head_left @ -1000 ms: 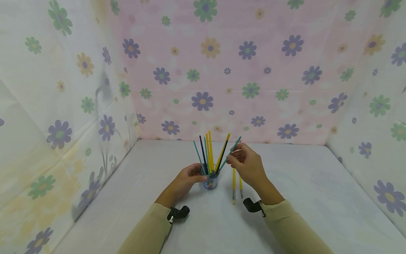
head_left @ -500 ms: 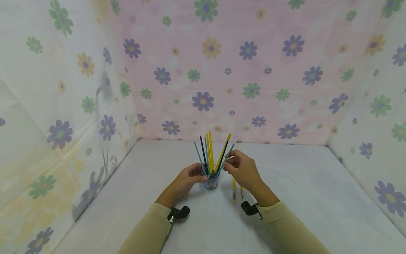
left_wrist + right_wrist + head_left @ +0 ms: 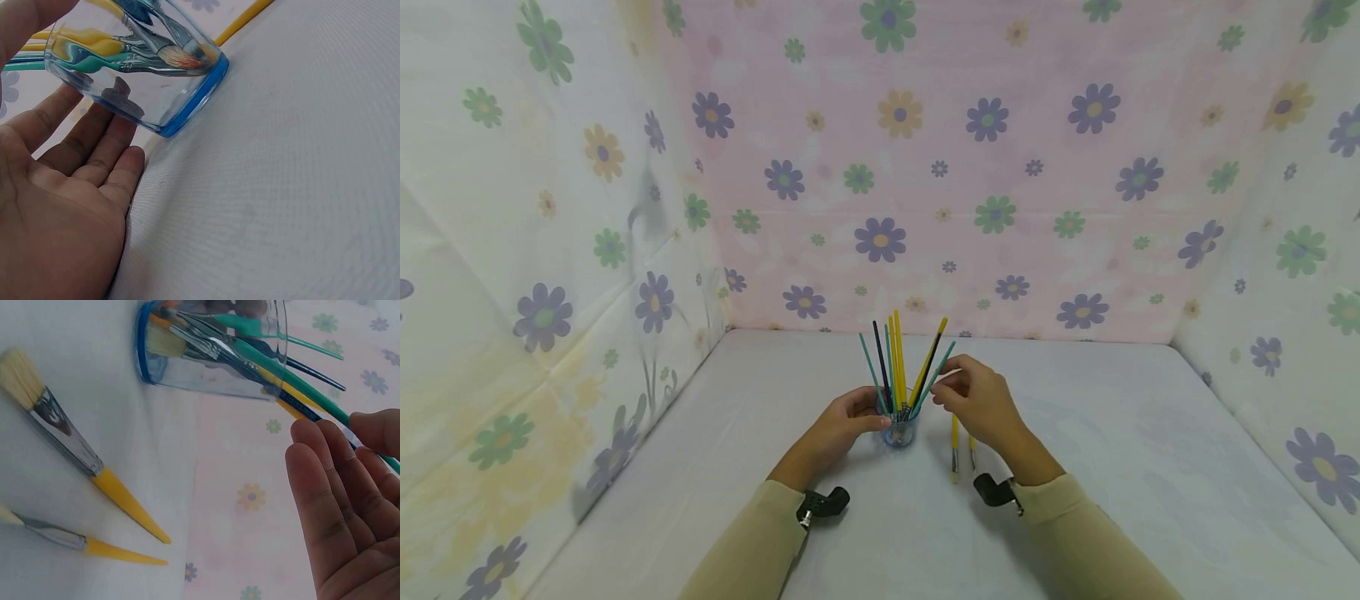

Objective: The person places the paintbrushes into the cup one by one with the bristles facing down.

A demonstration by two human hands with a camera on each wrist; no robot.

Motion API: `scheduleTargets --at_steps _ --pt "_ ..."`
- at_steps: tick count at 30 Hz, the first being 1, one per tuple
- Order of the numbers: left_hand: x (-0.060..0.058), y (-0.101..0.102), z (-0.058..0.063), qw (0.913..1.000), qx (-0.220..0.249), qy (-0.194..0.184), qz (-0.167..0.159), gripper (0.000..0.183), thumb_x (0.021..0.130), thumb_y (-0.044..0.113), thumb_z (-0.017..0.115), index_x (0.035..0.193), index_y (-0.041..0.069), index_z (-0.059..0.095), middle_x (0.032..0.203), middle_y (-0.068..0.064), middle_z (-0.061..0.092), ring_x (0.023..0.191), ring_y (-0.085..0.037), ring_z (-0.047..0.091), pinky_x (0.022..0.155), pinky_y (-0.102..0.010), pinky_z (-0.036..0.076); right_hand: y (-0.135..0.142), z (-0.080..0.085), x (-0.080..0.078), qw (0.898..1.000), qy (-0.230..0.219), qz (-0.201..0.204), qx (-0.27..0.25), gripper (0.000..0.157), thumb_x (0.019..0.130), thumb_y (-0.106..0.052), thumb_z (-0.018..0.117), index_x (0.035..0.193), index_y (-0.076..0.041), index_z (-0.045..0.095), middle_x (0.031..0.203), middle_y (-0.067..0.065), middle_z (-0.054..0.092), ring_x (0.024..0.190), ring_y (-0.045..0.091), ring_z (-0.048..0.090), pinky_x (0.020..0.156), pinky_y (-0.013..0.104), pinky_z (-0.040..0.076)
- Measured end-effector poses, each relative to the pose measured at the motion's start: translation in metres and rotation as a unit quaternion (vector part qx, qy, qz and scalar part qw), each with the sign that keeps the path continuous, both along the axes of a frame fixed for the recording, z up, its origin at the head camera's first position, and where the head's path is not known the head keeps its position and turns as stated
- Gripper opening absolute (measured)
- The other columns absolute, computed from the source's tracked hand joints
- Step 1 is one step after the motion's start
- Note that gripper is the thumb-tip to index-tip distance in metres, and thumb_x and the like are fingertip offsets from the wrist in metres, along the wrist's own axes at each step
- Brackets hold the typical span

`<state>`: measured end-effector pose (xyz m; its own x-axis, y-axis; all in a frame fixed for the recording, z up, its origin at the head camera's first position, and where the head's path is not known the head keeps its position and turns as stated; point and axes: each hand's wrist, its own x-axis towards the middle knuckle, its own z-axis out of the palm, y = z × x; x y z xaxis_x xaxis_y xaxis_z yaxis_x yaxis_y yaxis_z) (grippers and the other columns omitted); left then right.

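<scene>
A clear cup with a blue base stands on the table, holding several paintbrushes bristles down. Their yellow, green and dark handles fan out above the rim. My left hand grips the cup from the left; in the left wrist view, the thumb is on one side and fingertips are against the other. At the cup's right, my right hand pinches the slanted handle of a green paintbrush between thumb and index finger. That brush's bristle end is inside the cup. The other right-hand fingers are loosely extended beside the handle.
Two yellow-handled paintbrushes lie on the white table beneath my right hand: a wider one and a thinner one. Flower-patterned cloth rises behind the table and on both sides.
Over the last second the green paintbrush in my right hand has slid down and left, deeper into the cup. Lately the right hand has shifted slightly right. The left hand stays on the cup.
</scene>
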<state>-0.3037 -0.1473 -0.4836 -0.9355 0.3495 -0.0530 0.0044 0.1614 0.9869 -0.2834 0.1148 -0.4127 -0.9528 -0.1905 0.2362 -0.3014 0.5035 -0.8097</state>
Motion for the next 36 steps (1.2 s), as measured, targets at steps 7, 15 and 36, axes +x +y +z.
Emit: scheduleTargets --at_steps 7,15,36 --pt "0.001 -0.001 0.001 1.0 0.0 -0.001 -0.002 0.068 0.088 0.036 0.083 0.147 0.02 0.054 0.14 0.0 0.062 0.133 -0.02 0.056 0.121 -0.048 0.039 0.009 0.003 -0.005 1.0 -0.009 -0.016 -0.016 0.024 0.099 -0.023 0.071 0.12 -0.015 0.063 0.103 0.004 0.078 0.09 0.021 0.077 0.078 0.034 0.064" --pt "0.002 0.0 0.003 0.9999 -0.007 -0.006 0.005 0.068 0.087 0.035 0.084 0.146 0.021 0.054 0.139 0.0 0.063 0.132 -0.02 0.057 0.121 -0.048 0.039 0.022 0.003 -0.011 0.998 -0.04 -0.037 -0.001 0.024 0.098 -0.022 0.072 0.119 -0.012 0.065 0.107 0.007 0.076 0.09 0.021 0.077 0.076 0.033 0.064" --pt "0.002 0.0 0.003 0.9999 0.007 -0.01 0.002 0.067 0.088 0.031 0.083 0.147 0.016 0.054 0.14 -0.003 0.062 0.131 -0.022 0.056 0.121 -0.048 0.039 0.054 -0.015 -0.032 0.983 -0.157 -0.098 0.017 0.036 0.096 -0.021 0.074 0.125 -0.003 0.063 0.112 0.015 0.073 0.092 0.024 0.076 0.073 0.03 0.064"
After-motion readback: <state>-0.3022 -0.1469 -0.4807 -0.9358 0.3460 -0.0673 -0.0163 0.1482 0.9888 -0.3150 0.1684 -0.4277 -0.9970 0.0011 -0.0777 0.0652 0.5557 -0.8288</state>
